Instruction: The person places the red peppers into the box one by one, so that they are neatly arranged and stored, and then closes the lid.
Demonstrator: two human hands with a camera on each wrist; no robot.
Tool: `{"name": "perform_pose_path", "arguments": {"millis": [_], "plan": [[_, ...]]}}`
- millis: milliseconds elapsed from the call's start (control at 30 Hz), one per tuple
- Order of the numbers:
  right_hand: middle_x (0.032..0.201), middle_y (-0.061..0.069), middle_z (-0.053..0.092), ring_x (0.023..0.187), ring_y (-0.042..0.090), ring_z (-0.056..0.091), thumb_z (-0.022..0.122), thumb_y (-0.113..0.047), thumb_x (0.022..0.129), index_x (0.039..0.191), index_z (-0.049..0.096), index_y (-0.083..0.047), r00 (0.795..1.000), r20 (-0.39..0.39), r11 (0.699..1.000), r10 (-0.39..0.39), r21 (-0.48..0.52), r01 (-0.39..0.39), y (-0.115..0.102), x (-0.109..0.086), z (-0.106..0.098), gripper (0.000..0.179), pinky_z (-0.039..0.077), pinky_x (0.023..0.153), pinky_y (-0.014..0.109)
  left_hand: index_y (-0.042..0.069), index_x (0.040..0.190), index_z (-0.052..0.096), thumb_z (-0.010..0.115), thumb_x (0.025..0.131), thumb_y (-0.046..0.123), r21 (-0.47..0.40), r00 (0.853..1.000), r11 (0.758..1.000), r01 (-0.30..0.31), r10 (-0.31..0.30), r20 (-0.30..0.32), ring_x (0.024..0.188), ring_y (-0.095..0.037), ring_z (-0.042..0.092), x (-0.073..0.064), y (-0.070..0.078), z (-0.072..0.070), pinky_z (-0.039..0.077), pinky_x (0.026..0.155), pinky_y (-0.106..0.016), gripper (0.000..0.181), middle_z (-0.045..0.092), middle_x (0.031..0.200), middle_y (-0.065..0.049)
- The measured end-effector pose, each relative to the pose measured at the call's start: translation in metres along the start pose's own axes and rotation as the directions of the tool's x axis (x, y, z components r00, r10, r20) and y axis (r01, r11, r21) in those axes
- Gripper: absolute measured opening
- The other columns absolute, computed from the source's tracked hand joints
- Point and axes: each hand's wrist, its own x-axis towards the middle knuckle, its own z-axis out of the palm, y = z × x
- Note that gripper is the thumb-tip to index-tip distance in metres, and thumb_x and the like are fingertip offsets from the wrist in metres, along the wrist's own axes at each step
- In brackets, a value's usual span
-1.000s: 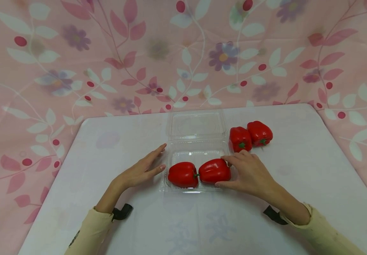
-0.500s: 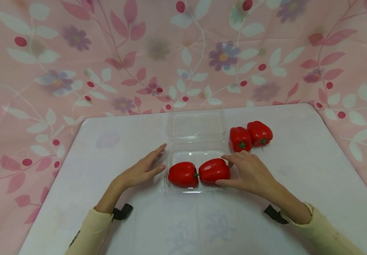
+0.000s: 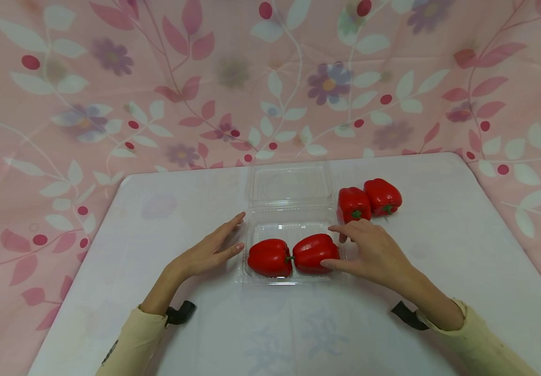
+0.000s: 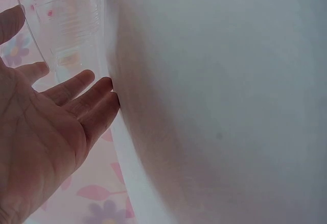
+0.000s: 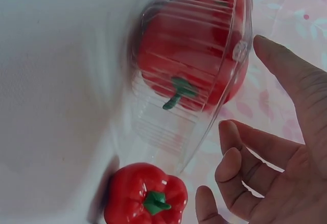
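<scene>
Two red bell peppers lie in the front of a clear plastic clamshell container point(image 3: 298, 228), a left pepper point(image 3: 269, 258) and a right pepper point(image 3: 314, 249), stems facing each other. My right hand point(image 3: 376, 257) is at the right pepper, fingers spread and loosely bent. In the right wrist view a gap shows between its fingertips and the pepper point(image 5: 184, 43), which is seen through the container wall. At the container's left side rests my left hand point(image 3: 204, 254), fingers extended and holding nothing; the left wrist view shows its fingertips close by the clear wall point(image 4: 76, 25).
Another two red bell peppers, a nearer one point(image 3: 354, 203) and a farther one point(image 3: 383, 196), lie on the table beyond my right hand. The container's lid point(image 3: 291, 183) is folded back flat. A white cloth point(image 3: 181, 339) covers the table; a floral curtain point(image 3: 233, 78) hangs behind.
My right hand has moved slightly right and its fingers have parted from the right pepper. The left hand and all the peppers look still.
</scene>
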Motion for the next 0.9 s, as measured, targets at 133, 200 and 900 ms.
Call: {"name": "perform_pose_path", "arguments": {"millis": [133,200,900], "plan": [[0.086,-0.005,0.063,0.08,0.015,0.056,0.091,-0.044,0.066,0.12,0.07,-0.014,1.0,-0.022,1.0,0.003,0.013,-0.003,0.002,-0.001,-0.004,0.065,0.05,0.068,0.034,0.036,0.159,0.012,0.058,0.098,0.042,0.0,1.0,1.0,0.0,0.0,0.0,0.145,-0.021,0.027,0.0,0.0,0.0,0.027,0.111,-0.061,0.077,0.028,0.159,0.001],[0.087,-0.004,0.063,0.08,0.015,0.056,0.091,-0.043,0.066,0.12,0.069,-0.015,0.999,-0.031,1.0,0.01,0.017,-0.009,0.004,-0.001,-0.006,0.064,0.05,0.067,0.033,0.037,0.159,0.012,0.058,0.098,0.041,0.002,1.0,1.0,0.001,-0.001,0.001,0.144,-0.022,0.027,0.0,0.0,0.0,0.027,0.11,-0.061,0.076,0.028,0.159,0.002],[0.091,-0.002,0.061,0.081,0.015,0.054,0.091,-0.033,0.068,0.118,0.068,-0.01,0.975,-0.202,0.996,0.087,0.04,-0.081,0.042,-0.008,-0.027,0.06,0.051,0.059,0.031,0.034,0.159,0.012,0.056,0.097,0.048,0.016,1.0,1.0,0.001,-0.001,0.004,0.145,-0.021,0.027,0.001,-0.001,-0.001,0.027,0.11,-0.061,0.078,0.027,0.159,0.002]]}}
